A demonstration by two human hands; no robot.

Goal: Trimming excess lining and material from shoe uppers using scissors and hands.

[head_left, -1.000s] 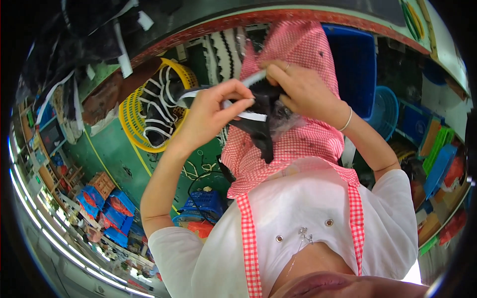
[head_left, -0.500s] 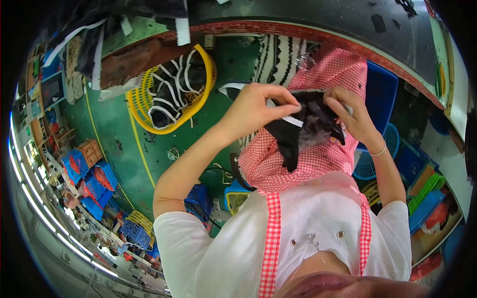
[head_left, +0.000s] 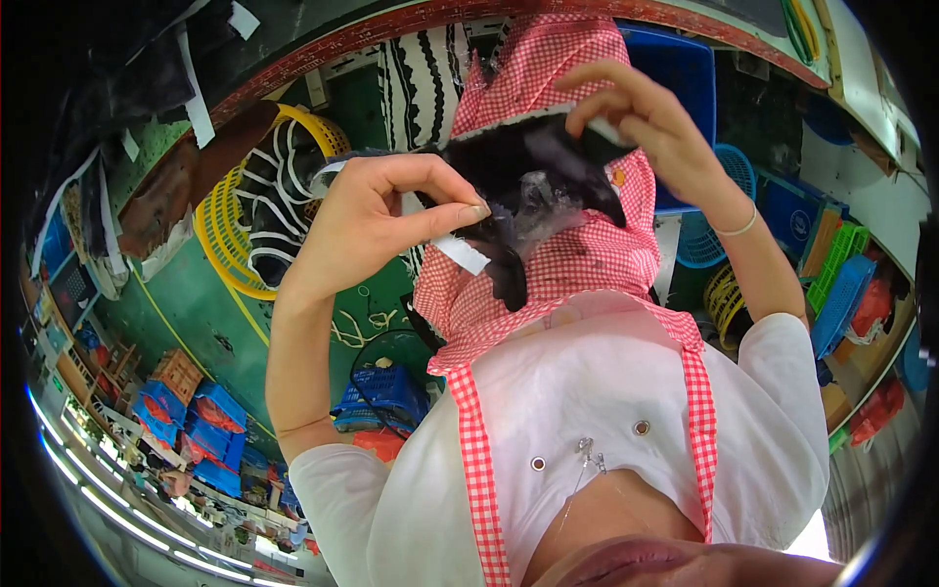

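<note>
A black piece of fabric or soft leather (head_left: 548, 157) with a pale top edge lies across my lap, over the red-and-white checked apron (head_left: 587, 254). My left hand (head_left: 391, 210) is closed, thumb and forefinger pinching the left part of the black piece. A white strip (head_left: 460, 254) sticks out beneath those fingertips. Crumpled clear plastic film (head_left: 540, 210) rests on the middle of the piece. Over its right end, my right hand (head_left: 650, 127) has its fingers curved and spread apart; whether a fingertip touches the edge is hard to tell.
A yellow basket (head_left: 220, 235) with white-trimmed black pieces stands on the green floor at left. Ahead runs a workbench with a red edge (head_left: 391, 29). A blue bin (head_left: 675, 98) stands beyond my right hand. Blue crates (head_left: 377, 391) sit behind my left elbow.
The view has shifted, moving the scene leftward. My right hand has loosened from its pinch and lifted, fingers spreading. The black piece lies more stretched out; my left hand still pinches it.
</note>
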